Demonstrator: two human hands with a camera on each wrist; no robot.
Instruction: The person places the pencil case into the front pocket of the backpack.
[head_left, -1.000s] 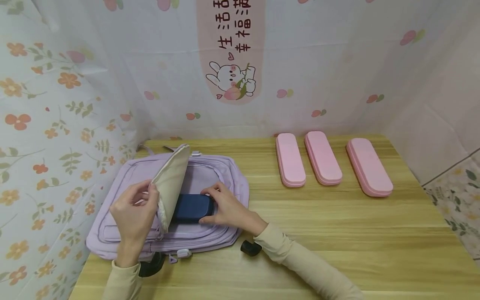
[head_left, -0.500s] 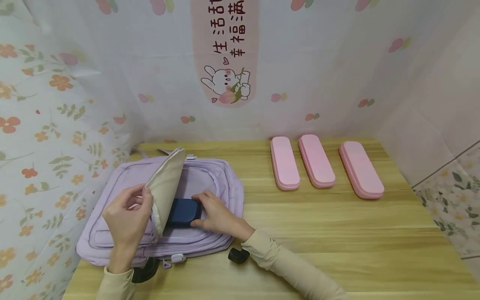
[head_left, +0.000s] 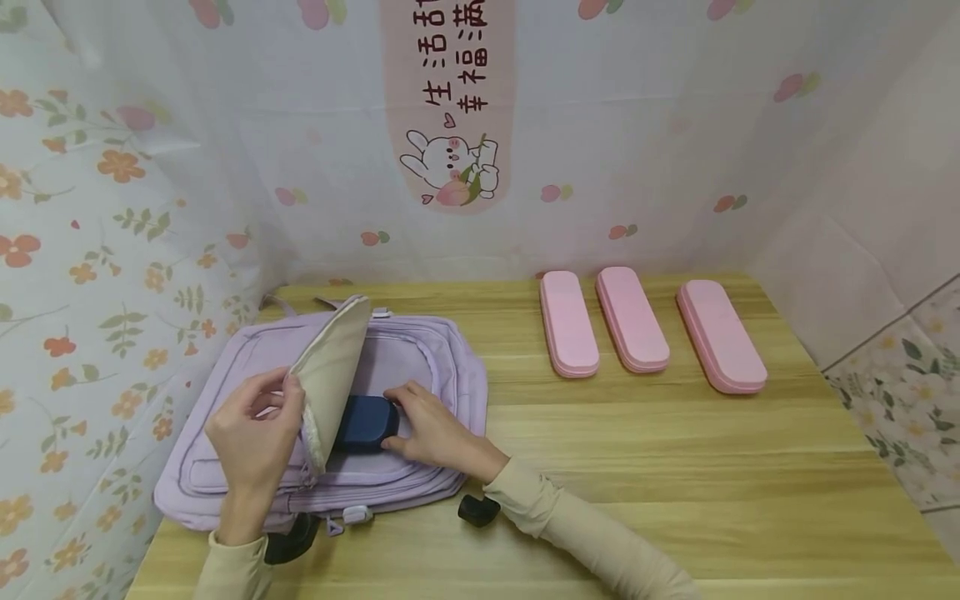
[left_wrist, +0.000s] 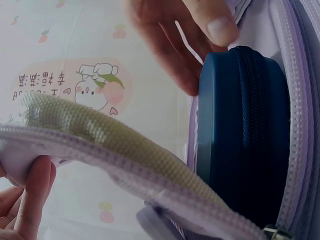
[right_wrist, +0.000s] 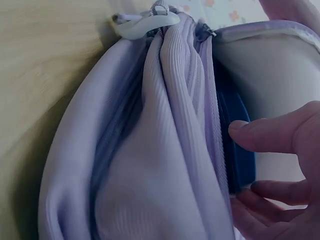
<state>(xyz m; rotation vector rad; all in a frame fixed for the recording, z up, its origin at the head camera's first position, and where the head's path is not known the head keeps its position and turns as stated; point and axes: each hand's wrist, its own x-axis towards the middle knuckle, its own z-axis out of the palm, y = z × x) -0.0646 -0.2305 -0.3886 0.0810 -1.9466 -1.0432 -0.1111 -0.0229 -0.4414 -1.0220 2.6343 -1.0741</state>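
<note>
A lilac backpack lies flat on the table, its front pocket unzipped. My left hand pinches the edge of the pocket's cream-lined flap and holds it raised. Inside the pocket sits a dark blue zippered case, its left part hidden beneath the flap. The right hand grips the case's right end between thumb and fingers. In the left wrist view, the zipper of the blue case runs along its side. The right wrist view has the thumb of the right hand on the case.
Three pink cases stand apart from the bag on the right half of the wooden table. A black strap end lies by the right sleeve, and a white buckle hangs at the bag's near side. Printed curtains enclose the table.
The right hand has moved left with the blue case, which is farther under the flap than a second ago. The left hand still holds the flap up. The head view has shifted slightly.
</note>
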